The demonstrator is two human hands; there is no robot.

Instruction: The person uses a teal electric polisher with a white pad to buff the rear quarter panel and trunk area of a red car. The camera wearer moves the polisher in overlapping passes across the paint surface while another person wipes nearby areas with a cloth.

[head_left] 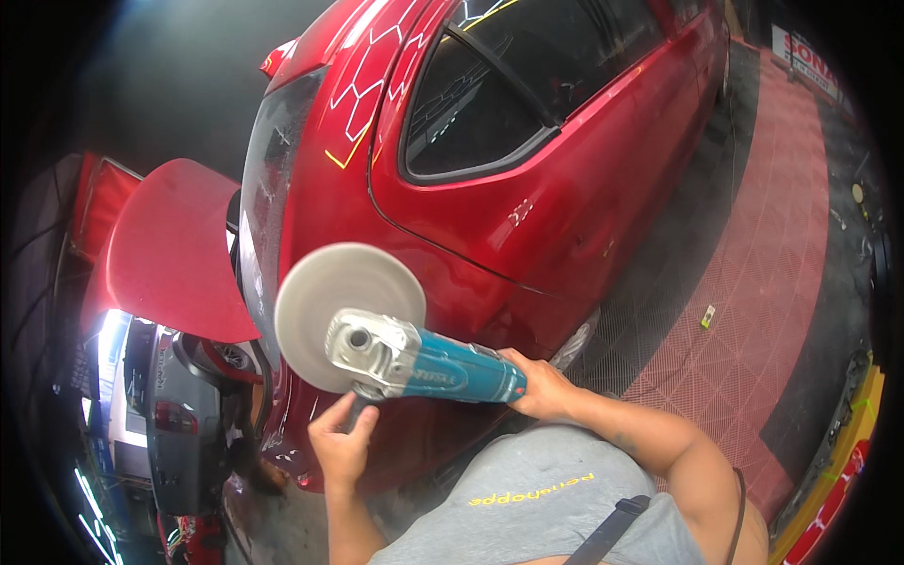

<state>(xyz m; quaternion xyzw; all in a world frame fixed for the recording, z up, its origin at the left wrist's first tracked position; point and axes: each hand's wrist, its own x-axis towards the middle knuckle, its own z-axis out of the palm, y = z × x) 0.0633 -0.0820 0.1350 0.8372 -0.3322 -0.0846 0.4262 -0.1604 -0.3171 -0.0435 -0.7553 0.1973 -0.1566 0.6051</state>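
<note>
- Floor tiles of red and dark grey plastic grid (786, 198) run along the right side of a shiny red car (471, 212) with dark windows.
- One teal and silver handheld polisher (452, 365) is held in front of the rear side of this car; its round, pale pad (315, 287) faces the body, but I cannot tell if they are touching.
- Left hand (341, 441) pinches the short black side handle (359, 405) between thumb and fingers, near the silver head.
- Right hand (541, 384) is closed around the back end of the teal body.
- Small yellow-green object (708, 316) lies on the tiles, well apart from both hands.
</note>
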